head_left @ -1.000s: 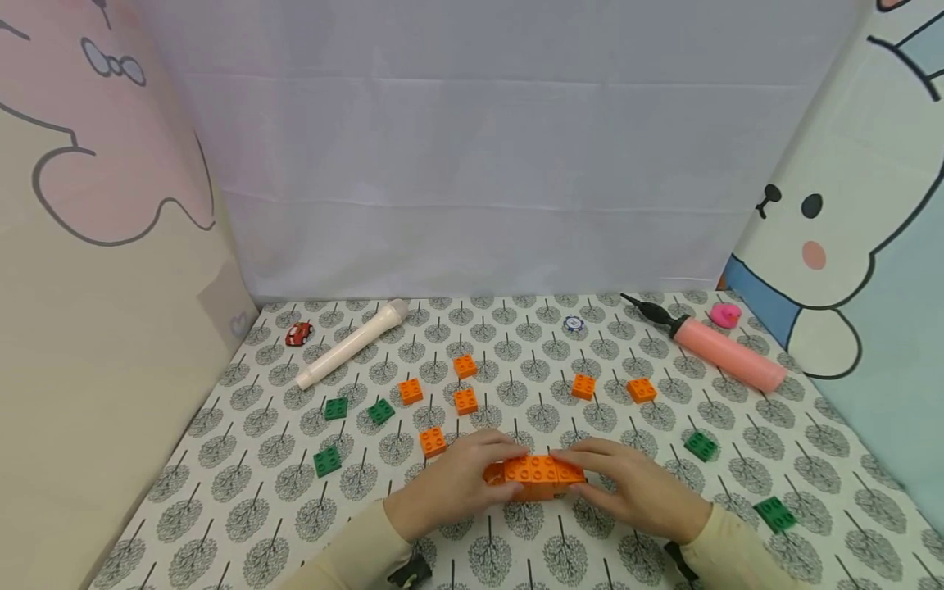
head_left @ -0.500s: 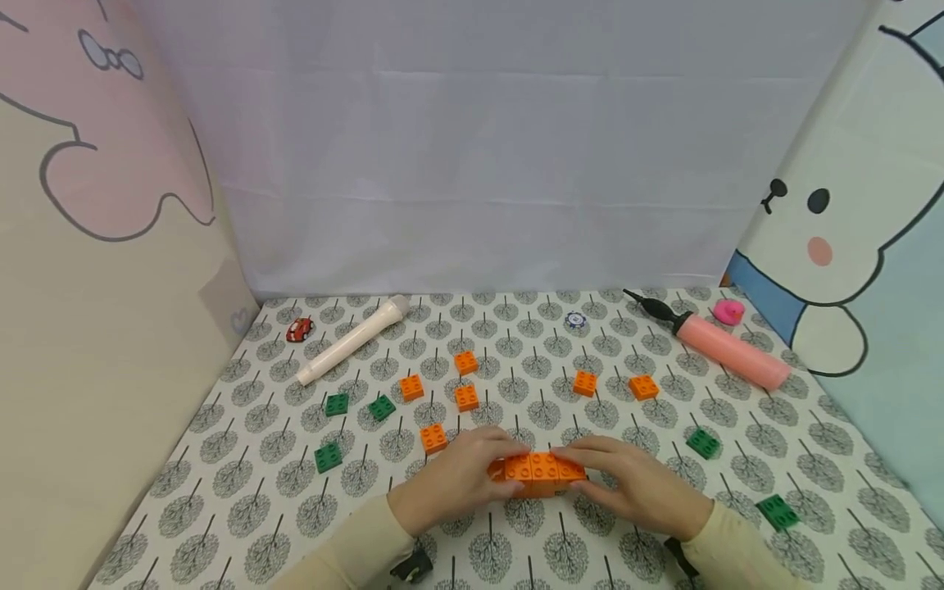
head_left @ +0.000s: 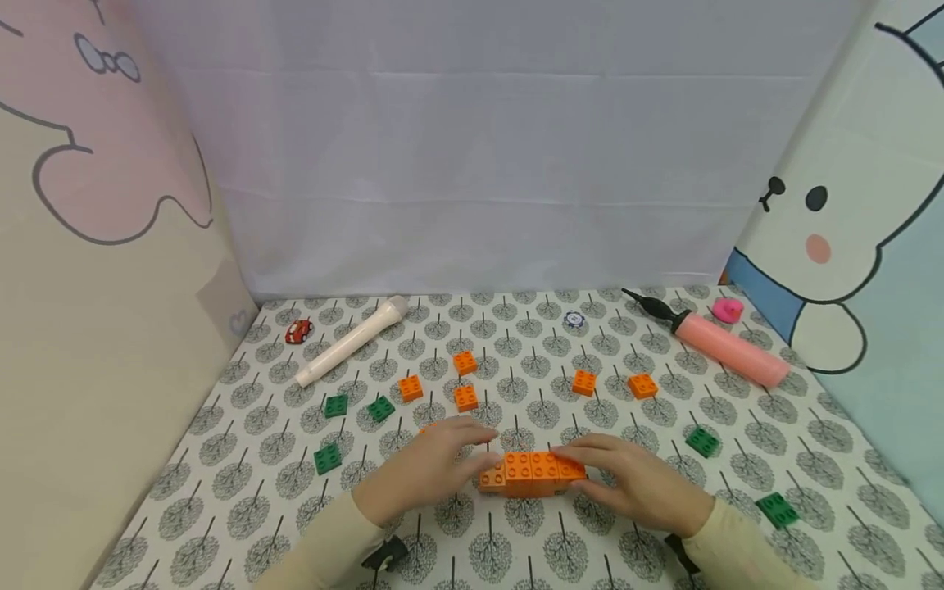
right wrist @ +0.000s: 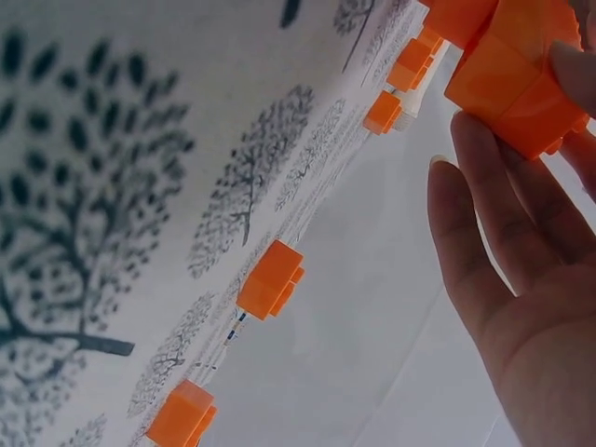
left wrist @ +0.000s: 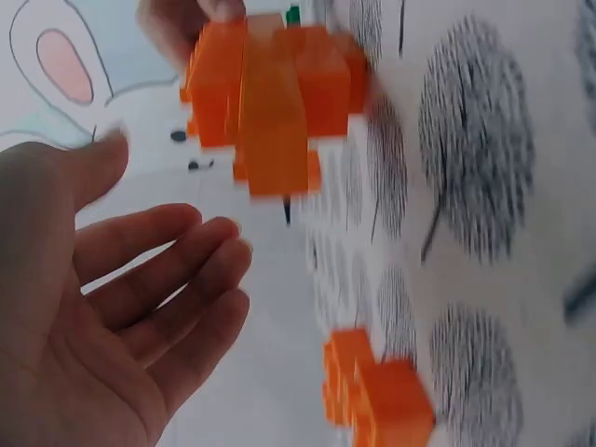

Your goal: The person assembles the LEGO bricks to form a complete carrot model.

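A row of joined orange bricks (head_left: 532, 475) lies at the front middle of the table, its left end lower than the rest. My right hand (head_left: 642, 485) pinches its right end between thumb and fingers; the right wrist view also shows that hand (right wrist: 531, 270) on the bricks (right wrist: 521, 79). My left hand (head_left: 428, 463) is just off the left end, fingers spread and holding nothing. In the left wrist view a gap shows between the left hand (left wrist: 140, 279) and the orange bricks (left wrist: 270, 102).
Loose orange bricks (head_left: 465, 398) lie behind the hands, green bricks (head_left: 328, 459) to the left and others (head_left: 777, 510) to the right. Farther back are a red toy car (head_left: 298, 331), a white tube (head_left: 352, 342), a chip (head_left: 574, 319), a pink pump (head_left: 730, 350) and a pink duck (head_left: 728, 310).
My left hand has let go of the row's left end and moved left, uncovering the lower end brick. My right hand has kept its grip.
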Available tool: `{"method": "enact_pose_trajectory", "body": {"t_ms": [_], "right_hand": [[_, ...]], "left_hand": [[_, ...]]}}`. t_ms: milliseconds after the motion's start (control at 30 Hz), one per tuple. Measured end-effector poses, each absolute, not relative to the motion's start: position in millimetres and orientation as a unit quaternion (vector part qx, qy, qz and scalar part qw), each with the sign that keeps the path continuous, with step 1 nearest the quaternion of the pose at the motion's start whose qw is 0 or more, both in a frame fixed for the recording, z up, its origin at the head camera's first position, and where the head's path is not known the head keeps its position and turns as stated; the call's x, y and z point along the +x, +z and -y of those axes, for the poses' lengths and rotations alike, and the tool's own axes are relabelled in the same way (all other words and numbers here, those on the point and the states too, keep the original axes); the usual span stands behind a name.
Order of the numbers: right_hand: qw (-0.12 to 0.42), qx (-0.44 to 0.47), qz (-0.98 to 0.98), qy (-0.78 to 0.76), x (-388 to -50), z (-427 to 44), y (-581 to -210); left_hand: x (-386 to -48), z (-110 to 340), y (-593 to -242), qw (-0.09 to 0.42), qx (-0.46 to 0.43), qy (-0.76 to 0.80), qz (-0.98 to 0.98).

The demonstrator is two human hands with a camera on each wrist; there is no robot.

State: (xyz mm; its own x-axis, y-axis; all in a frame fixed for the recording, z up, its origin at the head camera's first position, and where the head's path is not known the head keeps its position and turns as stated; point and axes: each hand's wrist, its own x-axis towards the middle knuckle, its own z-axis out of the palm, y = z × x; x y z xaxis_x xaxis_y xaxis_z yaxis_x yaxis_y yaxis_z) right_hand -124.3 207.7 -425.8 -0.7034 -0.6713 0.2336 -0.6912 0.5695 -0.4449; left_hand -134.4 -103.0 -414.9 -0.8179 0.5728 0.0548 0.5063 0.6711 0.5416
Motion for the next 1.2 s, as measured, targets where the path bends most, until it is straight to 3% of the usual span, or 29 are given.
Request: {"method": "enact_pose_trajectory", "body": {"t_ms": [233, 667, 1200], "right_hand": [[0.019, 0.387, 0.883, 0.264, -125.2, -208.4, -424.1], [0.004, 0.389, 0.883, 0.261, -123.8, -207.4, -427.7], [0.026, 0.391, 0.883, 0.257, -125.0, -207.4, -425.4]], "left_hand": [[-146.4, 138.5, -421.9, -0.021, 0.212, 0.233, -0.949], [-148.2, 155.9, -446.2, 0.038, 0.173, 0.234, -0.956], [-150.9, 152.6, -444.3, 0.014, 0.193, 0.236, -0.952]]}}
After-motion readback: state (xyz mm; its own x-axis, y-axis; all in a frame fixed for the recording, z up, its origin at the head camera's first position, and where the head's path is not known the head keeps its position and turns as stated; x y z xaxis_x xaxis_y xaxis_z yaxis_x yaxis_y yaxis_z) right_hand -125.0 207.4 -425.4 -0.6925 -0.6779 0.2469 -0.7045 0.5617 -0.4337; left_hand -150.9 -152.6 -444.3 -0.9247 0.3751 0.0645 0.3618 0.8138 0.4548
